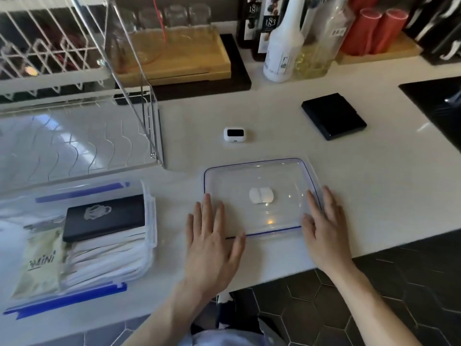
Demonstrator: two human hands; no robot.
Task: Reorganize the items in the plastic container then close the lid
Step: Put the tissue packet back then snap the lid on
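Note:
A clear plastic container (149,236) with blue clasps sits at the left front of the white counter. It holds a black booklet (104,217), a green "MINI" packet (41,260) and a stack of white packets (112,260). Its clear lid (309,176), edged with a blue seal, lies flat on the counter to the right, with a white round valve (261,195) at its centre. My left hand (212,240) lies flat with spread fingers at the lid's near left corner. My right hand (324,226) rests open on the lid's right edge. Neither hand holds anything.
A white dish rack (74,126) stands at the back left. A small white device (234,134) and a black square pad (333,116) lie beyond the lid. Wooden boards, bottles (282,46) and red cups line the back. The counter's front edge runs just below my hands.

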